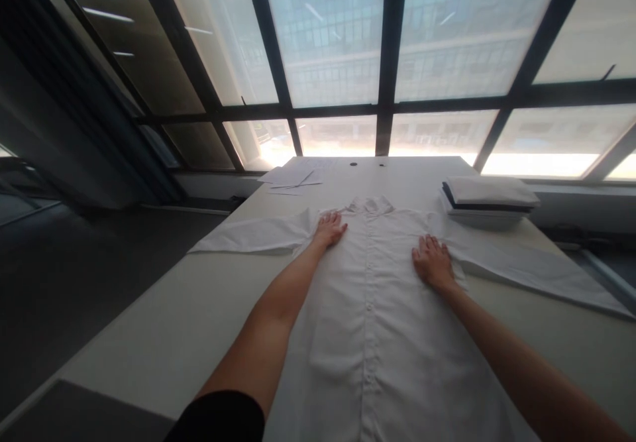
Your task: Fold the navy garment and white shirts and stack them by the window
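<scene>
Head view: a white shirt (pixel 392 316) lies front side up on the white surface (pixel 199 323), directly ahead of the person. Its long axis follows the button placket (pixel 368 307), running from the near edge of the picture away toward the collar (pixel 371 206) at the far end. The left hand (pixel 330 228) is palm down, fingers slightly spread, in contact with the fabric at the shoulder area to the left of the collar. The right hand (pixel 432 261) is likewise flat with fingers spread, in contact with the opposite side of the chest, beside the root of the sleeve. Neither hand grips anything.

Reference relation: the shirt body lies under and between the two hands, with the placket separating them. The left hand is set farther forward and is the nearer of the two to the collar, which lies to its right and slightly ahead. From the right hand, the collar lies ahead and to the left.

The left sleeve (pixel 253 233) extends outward across the surface to the left; the right sleeve (pixel 536 276) extends outward to the right, passing on the near side of a folded stack (pixel 489 200).
</scene>
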`<control>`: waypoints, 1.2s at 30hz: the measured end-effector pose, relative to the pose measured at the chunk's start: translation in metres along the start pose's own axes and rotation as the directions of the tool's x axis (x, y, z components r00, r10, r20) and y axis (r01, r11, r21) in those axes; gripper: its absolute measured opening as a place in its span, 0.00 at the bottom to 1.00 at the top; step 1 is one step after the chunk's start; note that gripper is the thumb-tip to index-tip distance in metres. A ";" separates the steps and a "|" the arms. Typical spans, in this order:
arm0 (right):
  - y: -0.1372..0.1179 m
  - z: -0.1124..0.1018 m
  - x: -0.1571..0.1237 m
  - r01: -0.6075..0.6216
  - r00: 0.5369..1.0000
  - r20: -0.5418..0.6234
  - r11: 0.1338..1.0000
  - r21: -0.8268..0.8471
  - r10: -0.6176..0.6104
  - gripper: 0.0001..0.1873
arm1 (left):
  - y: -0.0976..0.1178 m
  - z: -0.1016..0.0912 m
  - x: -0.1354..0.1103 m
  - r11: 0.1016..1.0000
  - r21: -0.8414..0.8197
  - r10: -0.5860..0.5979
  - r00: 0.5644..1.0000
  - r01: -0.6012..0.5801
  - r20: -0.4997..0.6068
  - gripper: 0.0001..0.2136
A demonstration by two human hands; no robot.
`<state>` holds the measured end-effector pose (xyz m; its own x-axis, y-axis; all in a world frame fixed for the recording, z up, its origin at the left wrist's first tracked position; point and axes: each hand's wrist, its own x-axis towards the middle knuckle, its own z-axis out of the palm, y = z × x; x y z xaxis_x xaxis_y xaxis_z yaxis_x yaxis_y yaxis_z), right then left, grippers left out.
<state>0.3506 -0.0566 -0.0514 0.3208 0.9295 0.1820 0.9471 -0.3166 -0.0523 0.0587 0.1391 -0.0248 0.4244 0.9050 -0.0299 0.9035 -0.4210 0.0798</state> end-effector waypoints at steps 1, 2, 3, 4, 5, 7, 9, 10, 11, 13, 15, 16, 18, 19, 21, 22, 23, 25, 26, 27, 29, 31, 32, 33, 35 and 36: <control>-0.001 -0.001 0.000 -0.004 1.000 0.002 1.000 -0.001 0.004 0.33 | -0.007 -0.001 0.005 1.000 -0.002 -0.021 1.000 0.021 -0.005 0.33; -0.001 -0.002 0.000 -0.010 1.000 0.004 1.000 -0.002 0.010 0.33 | -0.013 -0.001 0.009 0.999 -0.003 -0.041 0.999 0.041 -0.009 0.33; -0.002 -0.002 0.000 -0.013 1.000 0.007 1.000 -0.002 0.014 0.33 | -0.017 -0.002 0.012 0.998 -0.004 -0.060 0.998 0.060 -0.012 0.33; -0.002 -0.003 0.000 -0.015 1.000 0.008 1.000 -0.003 0.015 0.33 | -0.020 -0.003 0.015 0.997 -0.004 -0.078 0.997 0.078 -0.013 0.34; -0.002 -0.003 -0.001 -0.017 1.000 0.006 1.000 -0.002 0.017 0.33 | -0.021 -0.004 0.018 0.995 -0.004 -0.095 0.995 0.095 -0.013 0.34; -0.003 -0.004 -0.001 -0.016 1.000 -0.004 1.000 0.000 0.016 0.33 | -0.017 -0.005 0.022 0.992 -0.002 -0.126 0.992 0.126 -0.017 0.33; -0.004 -0.005 -0.001 -0.016 1.000 -0.007 1.000 0.003 0.016 0.33 | -0.005 -0.004 0.025 0.991 0.003 -0.133 0.990 0.133 -0.038 0.32; -0.004 -0.006 -0.001 -0.018 1.000 -0.003 1.000 0.004 0.018 0.33 | 0.003 -0.003 0.025 0.993 0.003 -0.118 0.992 0.118 -0.051 0.32; -0.005 -0.006 -0.001 -0.022 1.000 0.004 1.000 0.004 0.022 0.33 | 0.012 -0.001 0.026 0.996 -0.001 -0.091 0.994 0.091 -0.063 0.31; -0.005 -0.006 0.000 -0.026 1.000 0.016 1.000 0.001 0.026 0.33 | 0.030 0.003 0.026 0.999 -0.022 -0.028 0.997 0.026 -0.072 0.31; -0.005 -0.007 0.000 -0.025 0.999 0.020 1.000 -0.002 0.025 0.33 | 0.041 0.007 0.027 0.999 -0.049 0.004 0.998 -0.008 -0.069 0.31; -0.005 -0.007 0.000 -0.023 1.000 0.020 1.000 -0.002 0.023 0.33 | 0.042 0.007 0.028 0.998 -0.058 0.000 0.998 -0.004 -0.065 0.31; -0.004 -0.008 -0.001 -0.018 1.000 0.022 1.000 -0.001 0.018 0.33 | 0.036 0.005 0.032 0.998 -0.060 -0.035 0.998 0.032 -0.051 0.30; -0.004 -0.008 -0.001 -0.017 1.000 0.023 1.000 0.001 0.017 0.33 | 0.030 0.003 0.034 0.997 -0.058 -0.055 0.998 0.053 -0.042 0.30; -0.005 -0.009 -0.001 -0.018 1.000 0.024 1.000 0.005 0.018 0.33 | 0.016 -0.003 0.038 0.994 -0.053 -0.093 0.995 0.092 -0.022 0.29; -0.005 -0.009 -0.001 -0.020 1.000 0.022 1.000 0.007 0.020 0.33 | 0.009 -0.007 0.040 0.993 -0.050 -0.108 0.994 0.107 -0.014 0.29; -0.005 -0.009 -0.001 -0.021 1.000 0.018 1.000 0.010 0.021 0.33 | 0.004 -0.009 0.041 0.992 -0.048 -0.117 0.993 0.116 -0.008 0.29; -0.006 -0.009 -0.001 -0.020 1.000 0.008 1.000 0.014 0.020 0.33 | 0.001 -0.012 0.040 0.991 -0.041 -0.130 0.992 0.130 0.003 0.29; -0.006 -0.009 -0.001 -0.019 1.000 0.003 1.000 0.016 0.019 0.33 | 0.003 -0.012 0.038 0.991 -0.038 -0.130 0.992 0.130 0.002 0.29; -0.007 -0.008 -0.001 -0.020 1.000 0.001 1.000 0.018 0.020 0.33 | 0.008 -0.011 0.034 0.992 -0.034 -0.123 0.992 0.123 -0.010 0.30; -0.007 -0.008 -0.001 -0.023 1.000 -0.002 1.000 0.021 0.023 0.32 | 0.025 -0.005 0.024 0.996 -0.027 -0.085 0.995 0.084 -0.046 0.30; -0.007 -0.008 0.000 -0.027 1.000 -0.003 0.999 0.023 0.027 0.32 | 0.045 0.003 0.010 0.999 -0.029 -0.026 0.998 0.024 -0.061 0.31; -0.008 -0.008 0.000 -0.027 1.000 -0.004 0.999 0.024 0.027 0.32 | 0.055 0.007 0.003 0.999 -0.035 0.001 0.998 -0.003 -0.060 0.31; -0.008 -0.008 0.000 -0.026 1.000 -0.006 0.999 0.025 0.026 0.32 | 0.065 0.010 -0.003 0.999 -0.042 0.021 0.998 -0.024 -0.058 0.31; -0.008 -0.007 0.000 -0.022 1.000 -0.009 0.999 0.024 0.022 0.32 | 0.078 0.015 -0.014 0.997 -0.055 0.043 0.997 -0.046 -0.068 0.31; -0.008 -0.007 -0.001 -0.020 1.000 -0.010 1.000 0.022 0.020 0.33 | 0.082 0.016 -0.017 0.997 -0.058 0.047 0.996 -0.052 -0.077 0.31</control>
<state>0.3432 -0.0561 -0.0442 0.3396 0.9210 0.1909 0.9405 -0.3307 -0.0775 0.1266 0.0879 -0.0333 0.4609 0.8860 0.0506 0.8753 -0.4632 0.1390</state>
